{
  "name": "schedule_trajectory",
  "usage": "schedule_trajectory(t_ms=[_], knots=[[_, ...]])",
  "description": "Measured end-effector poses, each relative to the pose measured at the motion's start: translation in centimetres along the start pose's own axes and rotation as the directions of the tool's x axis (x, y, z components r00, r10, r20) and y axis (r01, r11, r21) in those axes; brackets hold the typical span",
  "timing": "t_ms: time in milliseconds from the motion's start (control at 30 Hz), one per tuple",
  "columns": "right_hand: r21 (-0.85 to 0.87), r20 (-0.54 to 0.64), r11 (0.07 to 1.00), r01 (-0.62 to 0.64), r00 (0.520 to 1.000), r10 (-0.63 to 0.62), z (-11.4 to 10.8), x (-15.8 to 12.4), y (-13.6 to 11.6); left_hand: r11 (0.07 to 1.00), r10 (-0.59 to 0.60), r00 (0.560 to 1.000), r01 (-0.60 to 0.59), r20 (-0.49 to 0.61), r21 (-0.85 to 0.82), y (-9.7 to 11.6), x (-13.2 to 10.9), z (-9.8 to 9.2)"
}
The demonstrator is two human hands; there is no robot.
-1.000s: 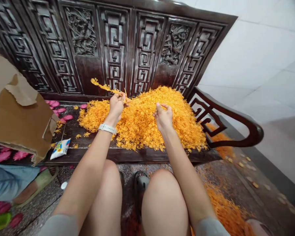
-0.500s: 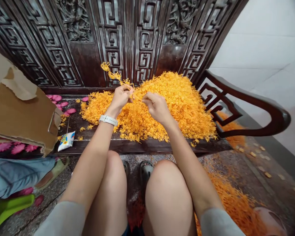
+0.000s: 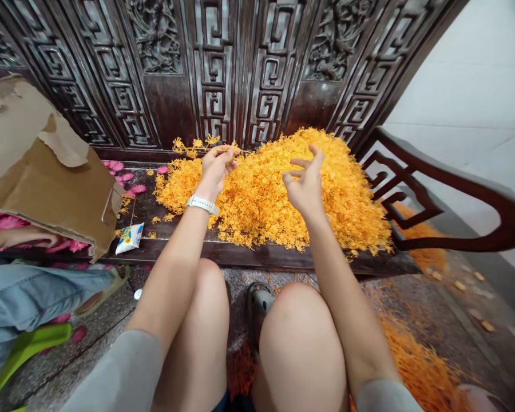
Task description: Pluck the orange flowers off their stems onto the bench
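Observation:
A big heap of small orange flowers (image 3: 283,189) covers the seat of a dark carved wooden bench (image 3: 257,254). My left hand (image 3: 217,166), with a white watch on its wrist, is closed in a pinch on a thin strand of strung orange flowers (image 3: 193,146) that sticks out to the left over the heap. My right hand (image 3: 304,183) hovers just above the middle of the heap, fingers spread and apart, holding nothing that I can see. My bare knees fill the lower part of the view.
A torn cardboard box (image 3: 47,183) lies at the left on the bench, with pink flowers (image 3: 124,174) and a small white packet (image 3: 129,238) beside it. Another person's denim-clad leg (image 3: 34,297) is at the left. More orange flowers (image 3: 416,360) litter the floor at the right.
My right hand has let go near the strand and opened, moving right over the heap. The strand in my left hand has dropped from upright to nearly level.

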State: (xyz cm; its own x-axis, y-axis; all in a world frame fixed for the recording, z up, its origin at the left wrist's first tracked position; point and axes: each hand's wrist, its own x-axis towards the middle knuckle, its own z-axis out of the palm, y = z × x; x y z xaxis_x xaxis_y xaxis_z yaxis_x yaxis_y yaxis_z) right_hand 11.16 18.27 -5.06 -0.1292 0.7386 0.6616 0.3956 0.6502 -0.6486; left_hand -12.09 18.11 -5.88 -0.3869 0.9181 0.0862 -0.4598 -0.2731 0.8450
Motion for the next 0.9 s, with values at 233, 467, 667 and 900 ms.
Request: schedule_trajectory(t_ms=[233,467,667,900], knots=[[-0.095,0.072,0.995,0.031,0.997,-0.024,0.9,-0.1,0.2,0.961,0.019,0.959,-0.095,0.284,0.259,-0.2,-2.4,2.4],[0.045,0.289,0.979,0.198,0.935,-0.203,1.2,-0.5,-2.6,0.954,-0.004,0.963,-0.077,0.268,0.291,-0.9,-2.4,2.8],[0.637,0.496,0.763,-0.109,0.815,-0.299,-0.9,-1.2,-7.9,0.947,0.092,0.996,-0.083,-0.015,0.309,-1.6,-1.4,1.9],[0.659,0.211,0.679,-0.324,0.946,0.247,-0.3,0.5,-3.7,0.917,0.125,0.990,-0.089,-0.068,0.388,-1.8,-0.3,0.5]])
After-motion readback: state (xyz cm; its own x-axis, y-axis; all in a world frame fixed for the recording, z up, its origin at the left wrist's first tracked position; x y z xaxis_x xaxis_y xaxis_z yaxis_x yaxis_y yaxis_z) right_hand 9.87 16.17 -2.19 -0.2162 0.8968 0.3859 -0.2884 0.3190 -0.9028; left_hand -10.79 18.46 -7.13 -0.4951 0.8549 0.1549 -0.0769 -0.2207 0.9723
